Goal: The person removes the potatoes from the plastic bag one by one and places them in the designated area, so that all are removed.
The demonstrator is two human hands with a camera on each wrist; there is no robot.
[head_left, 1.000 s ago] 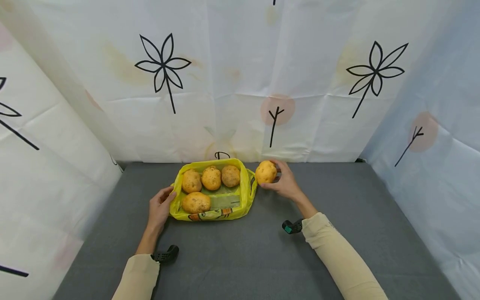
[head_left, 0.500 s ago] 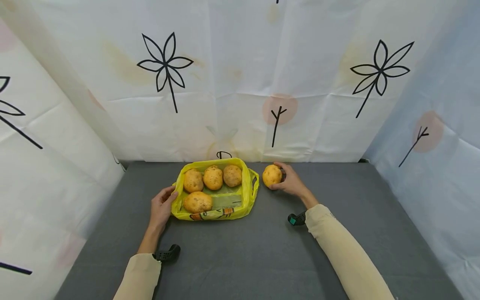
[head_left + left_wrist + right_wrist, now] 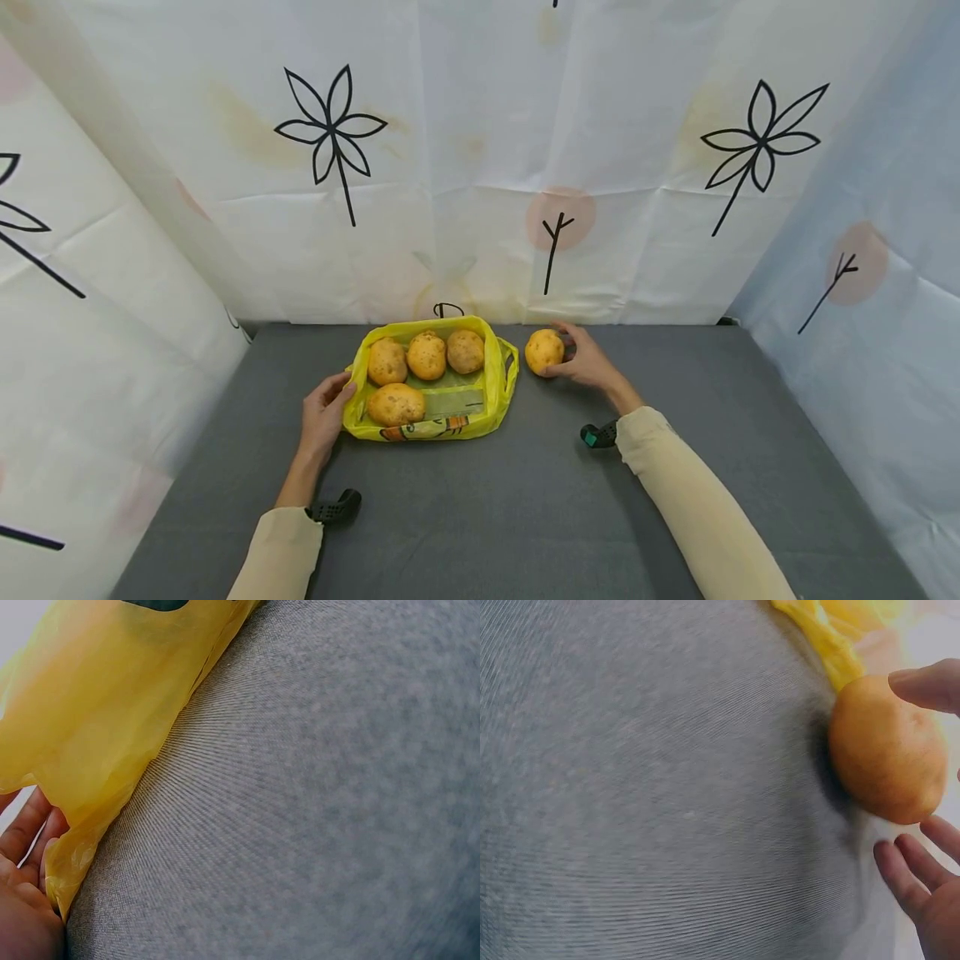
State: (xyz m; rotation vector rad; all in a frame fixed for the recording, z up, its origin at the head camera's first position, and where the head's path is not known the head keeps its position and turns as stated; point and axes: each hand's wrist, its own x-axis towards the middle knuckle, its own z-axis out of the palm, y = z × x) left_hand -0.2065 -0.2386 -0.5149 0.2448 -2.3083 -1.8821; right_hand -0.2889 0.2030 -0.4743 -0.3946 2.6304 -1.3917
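Observation:
A yellow plastic bag [image 3: 491, 400], its mouth spread wide, lies on the table with several potatoes [image 3: 396, 405] inside. My left hand [image 3: 322, 412] pinches the bag's left side; in the left wrist view the bag's yellow film [image 3: 97, 727] runs in between the fingers [image 3: 30, 825]. Just right of the bag, a single round potato [image 3: 544, 352] rests on the table. Around that potato's right side my right hand [image 3: 588, 362] is spread loosely. In the right wrist view the thumb [image 3: 930, 684] overlaps the potato [image 3: 885, 754], and the lower fingers stand apart from it.
A dark grey cloth covers the table [image 3: 465, 517]. Behind it hangs a white curtain [image 3: 465, 150] with plant drawings, and more fabric closes off both sides. The bag's handle loop [image 3: 512, 367] lies between the bag and the single potato.
My right hand has carried the potato a little right, away from the bag, and set it on the table. Its fingers have since loosened. The left hand stays at the bag.

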